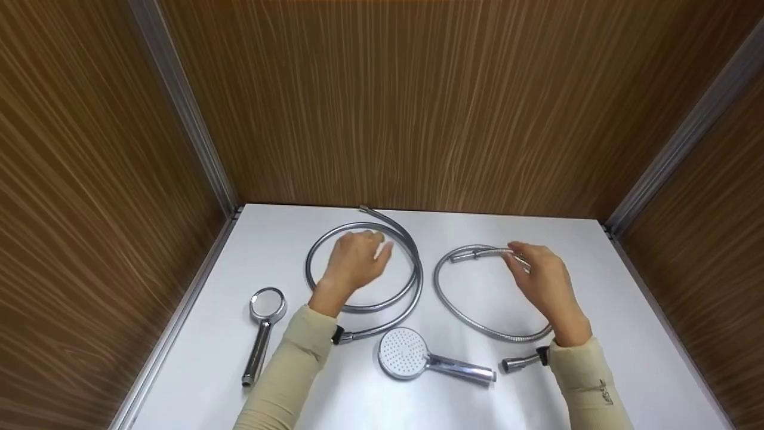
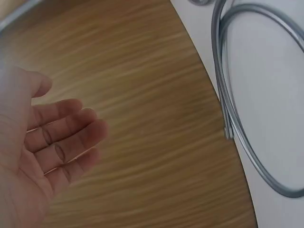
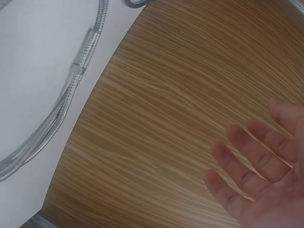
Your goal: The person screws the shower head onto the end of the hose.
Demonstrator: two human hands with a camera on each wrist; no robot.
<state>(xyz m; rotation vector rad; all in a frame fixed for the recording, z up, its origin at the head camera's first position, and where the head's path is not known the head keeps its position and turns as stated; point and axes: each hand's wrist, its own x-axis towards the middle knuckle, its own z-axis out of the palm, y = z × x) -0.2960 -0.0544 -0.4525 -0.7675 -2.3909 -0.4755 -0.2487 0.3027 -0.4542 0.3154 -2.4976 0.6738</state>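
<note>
Left grip (image 1: 357, 260) and right grip (image 1: 544, 279) hover released, holding nothing! Below, left hose (image 1: 419, 269) and right hose (image 1: 437, 283) lie looped on the surface (image 1: 268, 239), probably to keep their length compact; 1 broad shower head (image 1: 403, 353) rests nearer the person.

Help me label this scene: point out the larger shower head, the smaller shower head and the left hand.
Larger shower head (image 1: 410, 355): head view, dotted face.
Smaller shower head (image 1: 260, 341): head view, upper handle.
Left hand (image 1: 356, 260): head view, its back.

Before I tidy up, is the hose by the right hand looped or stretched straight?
Looped: the hose curves round on the white table by the right hand.
</note>
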